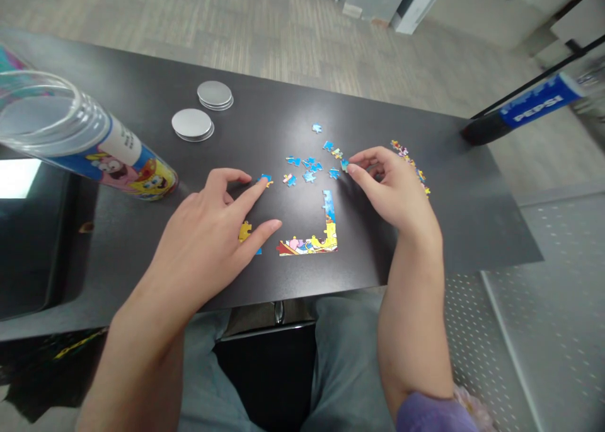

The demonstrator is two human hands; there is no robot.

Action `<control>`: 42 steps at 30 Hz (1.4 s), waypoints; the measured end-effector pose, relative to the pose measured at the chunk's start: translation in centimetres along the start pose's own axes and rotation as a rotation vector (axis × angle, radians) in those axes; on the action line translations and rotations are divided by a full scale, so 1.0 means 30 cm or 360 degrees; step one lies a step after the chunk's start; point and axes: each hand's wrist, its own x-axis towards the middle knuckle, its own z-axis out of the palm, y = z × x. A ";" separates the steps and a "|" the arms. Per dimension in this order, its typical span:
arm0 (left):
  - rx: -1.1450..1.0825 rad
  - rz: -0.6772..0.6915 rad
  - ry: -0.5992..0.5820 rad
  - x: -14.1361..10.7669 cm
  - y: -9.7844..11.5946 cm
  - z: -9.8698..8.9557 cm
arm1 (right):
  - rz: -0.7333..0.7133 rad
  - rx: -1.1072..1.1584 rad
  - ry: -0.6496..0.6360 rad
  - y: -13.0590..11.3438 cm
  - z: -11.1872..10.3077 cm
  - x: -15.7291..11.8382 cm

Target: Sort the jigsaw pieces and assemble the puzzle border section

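My left hand (215,227) rests on the dark table with its fingers spread, the index fingertip on a blue and yellow puzzle piece (266,180). Partly under that hand lie a yellow piece (244,231) and a bit of blue. The thumb and index finger of my right hand (390,183) pinch a small blue-green piece (345,165). Between the hands, several loose blue pieces (309,176) are scattered. Nearer to me, joined pieces form an L-shaped corner (314,246), its upright arm blue at the top.
Several colourful pieces (416,170) lie in a line beyond my right hand. Two stacks of round discs (191,123) sit at the back left. A clear cartoon-printed jar (125,161) and a black tray-like object (28,249) are at left, a Pepsi bottle (539,104) at right.
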 end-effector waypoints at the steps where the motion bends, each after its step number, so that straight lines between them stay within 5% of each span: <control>1: -0.0017 -0.0004 -0.0001 0.001 -0.005 0.002 | -0.0004 0.0008 0.0005 0.002 0.002 -0.001; 16: -0.0257 0.0161 0.0040 0.004 -0.036 0.003 | -0.0041 0.0065 0.0074 0.015 0.020 -0.005; 25: -0.0201 -0.0257 0.0175 0.014 0.017 0.009 | -0.0030 0.0075 0.0081 0.011 0.023 -0.004; 42: -0.0546 -0.0170 0.0219 0.022 0.005 -0.007 | -0.0128 0.0095 0.0124 0.031 0.037 0.002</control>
